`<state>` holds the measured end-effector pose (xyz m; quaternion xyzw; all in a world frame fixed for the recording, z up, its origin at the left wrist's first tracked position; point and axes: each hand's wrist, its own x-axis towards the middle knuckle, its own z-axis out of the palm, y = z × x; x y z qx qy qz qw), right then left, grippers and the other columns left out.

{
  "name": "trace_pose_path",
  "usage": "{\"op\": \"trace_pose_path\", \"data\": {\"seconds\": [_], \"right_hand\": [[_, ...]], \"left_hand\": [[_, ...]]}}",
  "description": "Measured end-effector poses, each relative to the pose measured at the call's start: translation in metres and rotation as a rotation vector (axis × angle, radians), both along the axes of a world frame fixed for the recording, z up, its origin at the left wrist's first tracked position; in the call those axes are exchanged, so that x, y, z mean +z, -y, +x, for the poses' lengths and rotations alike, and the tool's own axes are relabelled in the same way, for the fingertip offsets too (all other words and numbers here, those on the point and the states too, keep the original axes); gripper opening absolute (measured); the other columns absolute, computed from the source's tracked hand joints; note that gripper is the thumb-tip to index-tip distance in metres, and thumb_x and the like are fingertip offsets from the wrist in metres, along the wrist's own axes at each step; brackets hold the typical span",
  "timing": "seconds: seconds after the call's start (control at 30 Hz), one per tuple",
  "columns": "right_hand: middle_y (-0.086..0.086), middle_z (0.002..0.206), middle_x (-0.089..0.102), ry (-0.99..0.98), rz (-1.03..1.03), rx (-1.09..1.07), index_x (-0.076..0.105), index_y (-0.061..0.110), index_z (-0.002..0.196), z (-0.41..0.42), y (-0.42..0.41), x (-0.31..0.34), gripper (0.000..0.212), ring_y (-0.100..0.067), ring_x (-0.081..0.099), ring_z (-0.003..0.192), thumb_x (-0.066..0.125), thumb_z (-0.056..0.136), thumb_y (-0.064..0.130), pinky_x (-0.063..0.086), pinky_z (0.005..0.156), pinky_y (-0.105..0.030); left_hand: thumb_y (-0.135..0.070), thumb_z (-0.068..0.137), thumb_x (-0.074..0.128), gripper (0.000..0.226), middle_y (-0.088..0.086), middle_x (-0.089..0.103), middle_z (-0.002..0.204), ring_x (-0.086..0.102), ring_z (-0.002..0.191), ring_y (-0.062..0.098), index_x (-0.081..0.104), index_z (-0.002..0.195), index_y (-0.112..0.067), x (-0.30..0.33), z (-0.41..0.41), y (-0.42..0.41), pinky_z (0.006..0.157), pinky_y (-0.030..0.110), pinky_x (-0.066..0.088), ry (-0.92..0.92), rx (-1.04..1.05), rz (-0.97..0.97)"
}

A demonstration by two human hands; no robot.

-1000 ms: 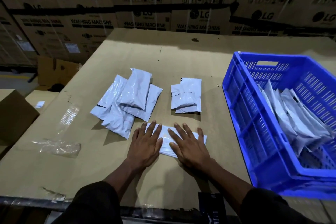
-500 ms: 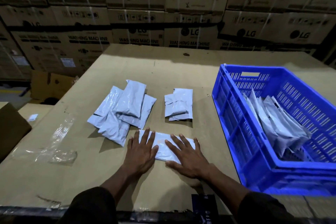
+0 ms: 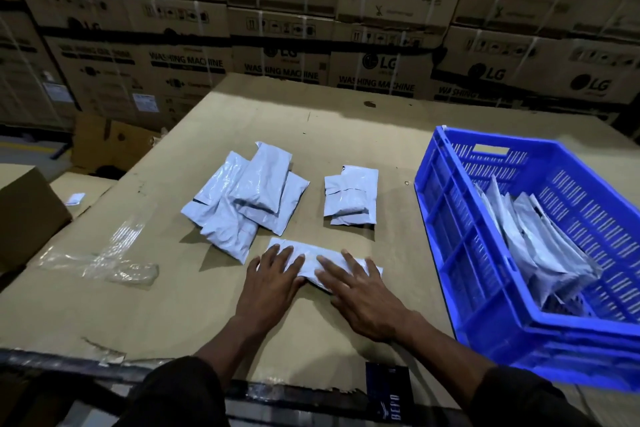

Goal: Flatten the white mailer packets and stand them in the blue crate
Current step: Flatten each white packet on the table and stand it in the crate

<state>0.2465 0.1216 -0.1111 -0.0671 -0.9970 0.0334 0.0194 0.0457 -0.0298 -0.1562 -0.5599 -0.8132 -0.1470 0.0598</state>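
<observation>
Just below the middle of the frame, one white mailer packet (image 3: 311, 262) lies flat on the cardboard-covered table (image 3: 346, 149), and both hands are laid over it: the left hand (image 3: 272, 282) covers its left end and the right hand (image 3: 360, 295) its right end, fingers (image 3: 332, 265) straight and spread, pressing down rather than gripping anything. The packet looks like thin glossy plastic film, so it is likely light, soft and a little slippery, with trapped air or soft contents that yield under the palms; it will probably flop if lifted by one corner. Taking it along a long edge, thumb beneath and fingers above, or by both short ends, should keep it flat enough to slide in on edge. A loose heap of unflattened packets (image 3: 244, 199) lies above and to the left, and a smaller pile (image 3: 349, 196) sits above the hands, both apart from the pressed one. At the right of the frame the blue crate (image 3: 450, 218) already holds several packets (image 3: 533, 236) leaning on edge, with room toward its near side.
</observation>
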Motion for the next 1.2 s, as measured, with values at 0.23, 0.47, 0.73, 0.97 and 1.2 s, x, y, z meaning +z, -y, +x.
{"op": "trace_pose_path", "data": {"seconds": [0.23,0.47,0.73,0.97,1.2], "right_hand": [[0.015,0.150,0.047,-0.151,0.337,0.330,0.061,0.032,0.124,0.002,-0.007,-0.009,0.030,-0.039,0.027,0.148,0.047,0.101,0.021,0.036,0.107,-0.064],[0.016,0.122,0.068,-0.460,-0.078,0.102,0.074,0.025,0.100,-0.022,-0.018,0.032,0.014,-0.018,0.065,0.108,0.075,0.086,0.022,0.056,0.075,-0.034],[0.003,0.077,0.077,-0.121,-0.911,-0.133,0.076,0.001,0.081,-0.023,-0.032,0.093,0.050,-0.008,0.073,0.080,0.034,0.066,-0.022,0.054,0.075,-0.023],[0.001,0.115,0.071,-0.219,-0.194,-0.308,0.069,0.024,0.114,-0.026,-0.030,0.030,0.035,-0.023,0.063,0.109,0.043,0.091,0.027,0.049,0.089,-0.040],[0.010,0.167,0.010,0.041,-0.078,-0.252,0.016,0.033,0.159,-0.030,0.007,-0.019,0.068,-0.019,0.009,0.154,-0.002,0.100,0.061,0.010,0.118,-0.056]], "left_hand": [[-0.041,0.111,0.031,0.041,0.007,0.064,0.136,0.055,0.131,0.033,0.063,0.125,-0.021,0.003,0.006,0.007,0.100,0.055,0.043,-0.121,0.101,0.240],[-0.035,0.101,0.043,0.063,0.020,0.026,0.166,0.030,0.153,0.037,0.032,0.158,-0.010,0.014,0.022,0.015,0.118,0.072,0.018,-0.254,0.107,0.407],[-0.035,0.105,0.035,0.058,0.013,0.027,0.168,0.026,0.155,0.030,0.041,0.156,-0.007,0.011,0.020,0.012,0.121,0.059,0.023,-0.202,-0.087,0.210],[-0.045,0.109,0.022,0.060,0.011,0.059,0.146,0.054,0.135,0.031,0.064,0.136,-0.011,0.004,0.018,0.007,0.106,0.051,0.040,-0.091,-0.034,-0.027],[-0.037,0.106,0.034,0.052,0.014,0.060,0.143,0.053,0.135,0.033,0.064,0.135,-0.006,0.009,0.018,-0.003,0.114,0.054,0.035,-0.161,-0.039,0.029]]}}
